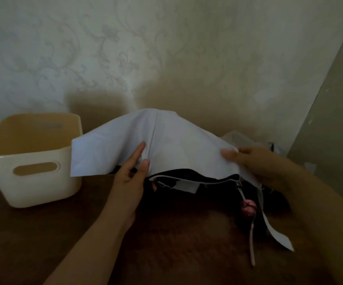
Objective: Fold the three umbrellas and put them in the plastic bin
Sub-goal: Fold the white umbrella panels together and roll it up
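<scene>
A pale umbrella is lying half-collapsed near the back edge of the brown tabletop, its dark underside and pink handle showing toward the right. The left hand is pinching a fold of the canopy between thumb and fingers. The right hand is gripping the canopy's right edge. The cream plastic bin is standing at the back left corner, just beside the umbrella.
</scene>
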A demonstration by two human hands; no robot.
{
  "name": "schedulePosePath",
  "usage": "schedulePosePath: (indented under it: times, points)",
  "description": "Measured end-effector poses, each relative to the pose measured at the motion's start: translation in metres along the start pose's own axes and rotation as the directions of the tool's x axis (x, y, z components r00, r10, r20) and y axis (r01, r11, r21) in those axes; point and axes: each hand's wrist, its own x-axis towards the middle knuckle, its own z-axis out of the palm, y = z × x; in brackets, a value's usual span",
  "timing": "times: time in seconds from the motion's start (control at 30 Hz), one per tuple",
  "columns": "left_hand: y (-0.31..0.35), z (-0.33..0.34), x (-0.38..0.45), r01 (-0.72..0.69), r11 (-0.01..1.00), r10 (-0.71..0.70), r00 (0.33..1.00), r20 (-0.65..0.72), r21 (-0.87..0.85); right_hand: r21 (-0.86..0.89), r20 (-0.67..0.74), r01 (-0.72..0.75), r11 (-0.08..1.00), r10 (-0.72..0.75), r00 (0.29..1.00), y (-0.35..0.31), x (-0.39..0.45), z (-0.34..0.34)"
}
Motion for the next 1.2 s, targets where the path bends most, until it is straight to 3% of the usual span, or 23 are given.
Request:
schedulePosePath:
  times: [0.07, 0.13, 0.2, 0.3, 0.4, 0.63, 0.8, 0.9, 0.97, 1.03, 1.13, 1.2]
  points:
    - [0.000, -0.001, 0.000, -0.003, 1.000, 0.003, 1.000, -0.010, 0.018, 0.091, 0.084, -0.081, 0.993, 0.073, 0.994, 0.013, -0.002, 0.002]
    - [0.000, -0.001, -0.001, -0.006, 0.999, 0.006, 1.000, -0.011, 0.036, 0.116, 0.056, -0.048, 0.992, 0.042, 0.998, 0.020, -0.003, 0.010]
    - [-0.001, -0.001, -0.001, -0.011, 0.997, 0.012, 1.000, -0.014, 0.071, 0.142, -0.094, 0.071, 0.987, -0.058, 0.994, 0.024, -0.002, 0.014]
    - [-0.003, 0.000, -0.001, -0.026, 0.992, 0.030, 0.999, -0.029, 0.122, 0.354, -0.230, 0.266, 0.897, -0.192, 0.954, 0.019, -0.009, 0.011]
    - [-0.004, 0.002, -0.002, -0.007, 0.991, 0.008, 1.000, -0.009, 0.132, 0.240, -0.255, 0.355, 0.903, -0.295, 0.921, 0.013, -0.019, 0.009]
    - [-0.001, 0.000, -0.004, -0.052, 0.989, 0.053, 0.999, -0.006, 0.136, 0.157, -0.054, 0.268, 0.951, -0.263, 0.963, 0.009, -0.030, -0.013]
    - [-0.002, 0.004, -0.005, -0.069, 0.977, 0.066, 0.998, 0.020, 0.203, 0.192, -0.158, 0.264, 0.945, -0.235, 0.959, 0.007, -0.033, -0.020]
    - [0.000, 0.004, -0.006, -0.077, 0.973, 0.076, 0.997, 0.012, 0.219, -0.076, -0.088, 0.086, 0.993, -0.093, 0.992, 0.008, -0.033, -0.018]
    - [0.001, 0.003, -0.006, -0.069, 0.974, 0.068, 0.998, 0.011, 0.218, -0.115, 0.014, -0.009, 0.993, 0.010, 1.000, 0.007, -0.036, -0.016]
    - [0.000, 0.003, -0.006, -0.050, 0.975, 0.050, 0.999, 0.005, 0.217, 0.100, 0.007, 0.071, 0.992, -0.072, 0.997, 0.004, -0.040, -0.016]
    - [0.000, 0.007, -0.008, -0.050, 0.963, 0.050, 0.999, 0.009, 0.265, 0.487, 0.057, 0.207, 0.849, -0.267, 0.962, -0.008, -0.051, -0.011]
    - [0.000, 0.009, -0.010, -0.053, 0.956, 0.045, 0.998, 0.035, 0.287, 0.605, 0.143, 0.200, 0.770, -0.352, 0.925, -0.023, -0.056, 0.000]
